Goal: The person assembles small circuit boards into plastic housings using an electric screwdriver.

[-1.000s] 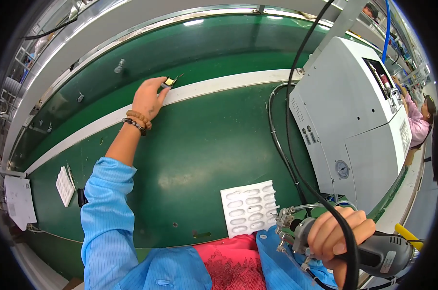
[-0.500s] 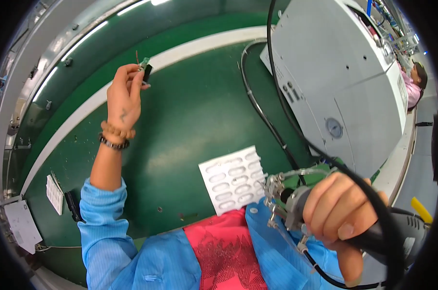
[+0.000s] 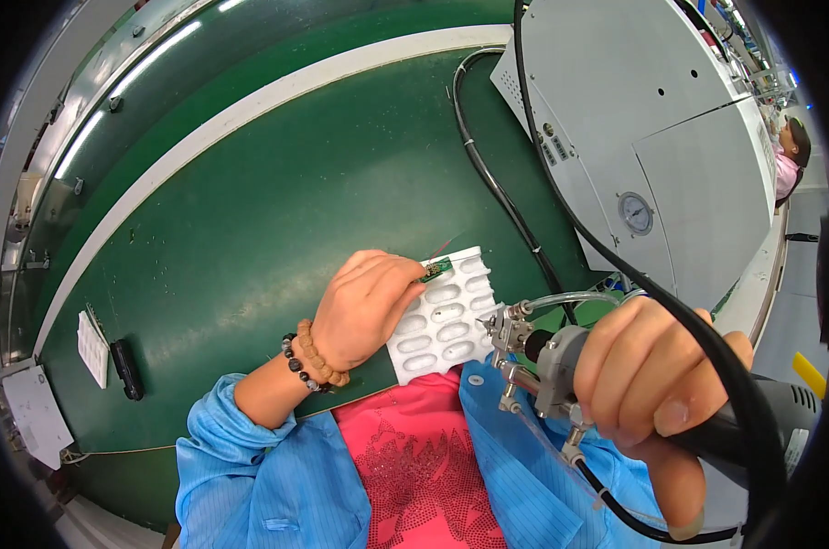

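My left hand (image 3: pixel 364 306) is closed, pinching a small green circuit board (image 3: pixel 437 269) at its fingertips. A thin reddish wire sticks out beside the board. Both are over the upper edge of a white tray (image 3: pixel 403 365) with rows of oval hollows; whether the board touches the tray I cannot tell. My right hand (image 3: pixel 657 380) is wrapped round a black and grey handheld tool (image 3: pixel 561 366) with metal fittings and clear tubes at its front. The tool's head points left, close to the tray's right edge.
A large grey machine cabinet (image 3: pixel 616 119) with a round gauge (image 3: pixel 634 212) stands at the right. Black cables (image 3: pixel 501 192) run over the green table (image 3: pixel 277 183). At the left lie a black marker-like object (image 3: pixel 127 369) and another white tray (image 3: pixel 92 349). A person in pink (image 3: pixel 787 169) is far right.
My left hand has come down and right from the far left of the table to the white tray, bringing the circuit board. My right hand keeps its grip on the tool, almost in place.
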`<state>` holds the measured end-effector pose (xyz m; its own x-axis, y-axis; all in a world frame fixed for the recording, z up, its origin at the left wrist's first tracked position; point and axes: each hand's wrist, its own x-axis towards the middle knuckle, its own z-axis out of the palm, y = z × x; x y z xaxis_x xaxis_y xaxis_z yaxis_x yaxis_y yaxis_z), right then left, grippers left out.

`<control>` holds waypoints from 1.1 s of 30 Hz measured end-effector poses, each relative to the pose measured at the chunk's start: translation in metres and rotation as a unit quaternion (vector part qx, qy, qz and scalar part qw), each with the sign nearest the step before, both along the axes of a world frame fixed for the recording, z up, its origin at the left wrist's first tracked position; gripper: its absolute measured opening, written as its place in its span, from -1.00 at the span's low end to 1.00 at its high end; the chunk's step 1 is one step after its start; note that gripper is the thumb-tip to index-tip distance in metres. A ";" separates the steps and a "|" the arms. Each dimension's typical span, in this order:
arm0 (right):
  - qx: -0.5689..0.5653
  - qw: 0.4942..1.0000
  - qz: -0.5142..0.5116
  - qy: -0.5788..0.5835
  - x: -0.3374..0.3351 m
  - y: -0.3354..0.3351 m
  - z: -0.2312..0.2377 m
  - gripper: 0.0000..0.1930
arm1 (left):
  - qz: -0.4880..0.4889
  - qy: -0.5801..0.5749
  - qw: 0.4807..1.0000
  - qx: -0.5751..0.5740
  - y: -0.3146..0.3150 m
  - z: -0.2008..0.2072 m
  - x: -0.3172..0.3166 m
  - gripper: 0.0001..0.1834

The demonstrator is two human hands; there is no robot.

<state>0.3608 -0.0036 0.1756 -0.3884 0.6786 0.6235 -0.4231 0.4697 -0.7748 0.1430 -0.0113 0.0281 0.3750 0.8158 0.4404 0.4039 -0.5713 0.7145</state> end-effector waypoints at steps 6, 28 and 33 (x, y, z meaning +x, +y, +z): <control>-0.001 1.000 -0.017 0.003 -0.004 0.001 -0.002 -0.52 | 0.001 -0.014 0.999 0.038 -0.001 -0.013 -0.002 -0.74; 0.015 1.000 0.001 0.010 -0.046 0.029 -0.022 -0.44 | 0.046 -0.090 0.994 -0.049 -0.011 -0.019 0.001 -0.57; -0.001 1.000 0.011 0.014 -0.064 0.034 -0.029 -0.43 | 0.046 -0.114 0.990 -0.070 -0.010 -0.022 -0.005 -0.59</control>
<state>0.2968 0.0303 0.1467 -0.3854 0.6717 0.6327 -0.4548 0.4583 -0.7636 0.1380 -0.0210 0.0058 0.2001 0.9008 0.3853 0.2689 -0.4287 0.8625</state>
